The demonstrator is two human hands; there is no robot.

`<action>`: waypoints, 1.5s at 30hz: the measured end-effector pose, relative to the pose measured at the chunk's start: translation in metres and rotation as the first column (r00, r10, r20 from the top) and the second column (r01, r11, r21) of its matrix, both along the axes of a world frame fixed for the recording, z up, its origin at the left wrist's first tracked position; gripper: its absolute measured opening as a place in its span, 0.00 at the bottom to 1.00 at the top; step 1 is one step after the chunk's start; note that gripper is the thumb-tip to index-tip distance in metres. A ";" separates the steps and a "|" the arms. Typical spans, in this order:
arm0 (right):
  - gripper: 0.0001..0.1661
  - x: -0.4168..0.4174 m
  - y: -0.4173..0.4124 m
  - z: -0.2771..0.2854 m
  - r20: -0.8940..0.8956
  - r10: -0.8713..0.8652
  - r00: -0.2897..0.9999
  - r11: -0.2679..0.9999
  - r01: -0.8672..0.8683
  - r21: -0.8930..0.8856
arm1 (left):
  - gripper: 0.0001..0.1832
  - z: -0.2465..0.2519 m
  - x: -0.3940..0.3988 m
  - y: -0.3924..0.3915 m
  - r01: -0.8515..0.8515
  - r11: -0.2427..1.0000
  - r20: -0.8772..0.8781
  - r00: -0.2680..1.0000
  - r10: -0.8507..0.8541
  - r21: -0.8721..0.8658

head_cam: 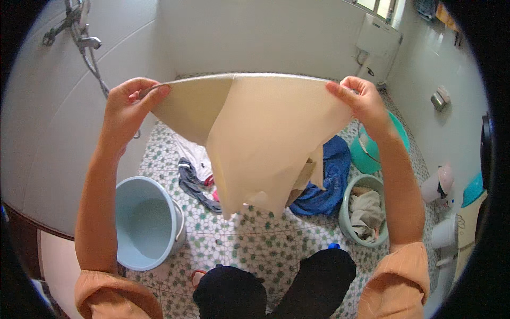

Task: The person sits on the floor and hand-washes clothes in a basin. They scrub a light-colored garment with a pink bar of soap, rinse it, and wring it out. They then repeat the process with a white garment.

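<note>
A beige cloth garment (263,127) hangs stretched between my two hands, its top edge drawn nearly straight. My left hand (133,97) pinches the left end of that edge between thumb and fingers. At the opposite end, my right hand (360,99) grips the same edge. The lower part tapers down over the floor, with a loose flap at its right side. Behind it lie a blue garment (336,175) and a white and dark grey garment (195,171), both partly hidden by the beige cloth.
A light blue bucket (177,223) with water stands at the left. To the right are a pale green basin (346,223) with wet cloth inside and a turquoise bucket (362,155). A shower faucet (89,42) is on the left wall. The pebble-patterned floor (239,243) lies below.
</note>
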State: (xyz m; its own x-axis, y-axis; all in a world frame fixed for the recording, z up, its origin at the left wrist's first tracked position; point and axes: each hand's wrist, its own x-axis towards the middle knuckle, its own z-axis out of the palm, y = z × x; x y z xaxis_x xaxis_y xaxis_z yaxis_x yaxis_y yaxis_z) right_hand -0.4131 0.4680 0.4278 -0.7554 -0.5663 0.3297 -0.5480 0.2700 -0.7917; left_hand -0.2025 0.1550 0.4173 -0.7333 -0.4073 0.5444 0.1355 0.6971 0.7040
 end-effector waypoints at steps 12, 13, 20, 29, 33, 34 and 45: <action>0.21 0.101 -0.141 0.119 -0.160 0.017 0.987 0.965 -0.058 -0.255 | 0.21 0.107 0.129 -0.085 -0.524 0.799 -0.297 0.845 0.445 -0.294; 0.21 0.108 -0.152 0.122 -0.222 0.136 0.965 0.941 -0.197 -0.277 | 0.23 0.117 0.149 -0.091 -0.593 0.736 -0.340 0.800 0.494 -0.326; 0.30 0.107 -0.273 0.070 -0.259 0.763 0.592 0.577 -0.805 -0.140 | 0.18 0.086 0.290 -0.173 -0.744 0.470 -0.275 0.633 0.724 -0.475; 0.39 0.129 -0.288 -0.214 0.654 0.329 0.681 0.707 -0.637 0.307 | 0.07 -0.179 0.317 -0.112 -0.288 0.848 0.470 0.731 0.495 -0.445; 0.53 0.177 -0.264 -0.275 0.732 0.308 0.608 0.614 -0.715 0.335 | 0.08 -0.224 0.316 -0.084 -0.189 0.932 0.679 0.643 0.355 -0.309; 0.56 0.184 -0.265 -0.285 0.764 0.286 0.579 0.592 -0.733 0.335 | 0.07 -0.233 0.315 -0.085 -0.167 0.924 0.660 0.657 0.364 -0.344; 0.27 0.221 -0.282 -0.318 0.476 0.254 0.842 0.795 -0.462 0.393 | 0.14 -0.259 0.306 -0.128 -0.272 0.818 0.524 0.657 0.542 -0.506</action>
